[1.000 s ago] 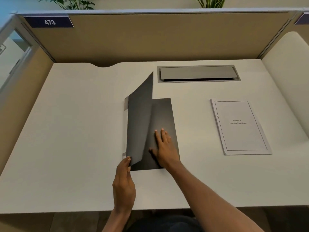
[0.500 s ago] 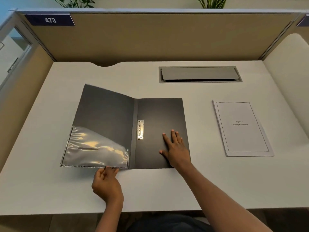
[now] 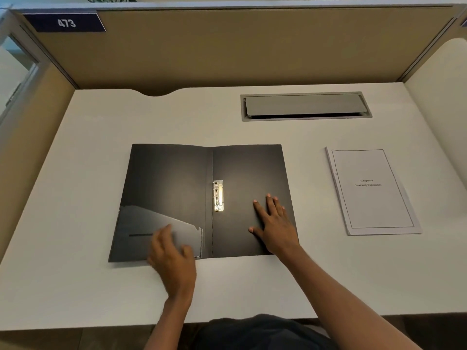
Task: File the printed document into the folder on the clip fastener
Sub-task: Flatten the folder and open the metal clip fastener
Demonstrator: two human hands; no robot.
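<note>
A black folder [image 3: 171, 180] lies flat and open in the middle of the white desk [image 3: 75, 286]. Its metal clip fastener [image 3: 218, 195] sits just right of the spine. A clear plastic pocket [image 3: 141, 223] covers the lower part of the left cover. My left hand [image 3: 171, 256] hovers, blurred, over the near edge of that pocket, fingers apart, holding nothing. My right hand [image 3: 274, 224] rests flat, fingers spread, on the right cover, to the right of the fastener. The printed document [image 3: 371, 193], a thin white stack with a framed title page, lies apart on the desk to the right of the folder.
A grey cable hatch [image 3: 305, 106] is set into the desk behind the folder. Tan partition walls [image 3: 227, 46] close the desk at the back and left, with a "473" label [image 3: 66, 22]. A white rounded panel [image 3: 444, 84] stands at the right.
The left cover, upright a second ago, has swung over and now lies flat. My left hand has let go of its edge and moved right onto the pocket. My right hand stays on the right cover.
</note>
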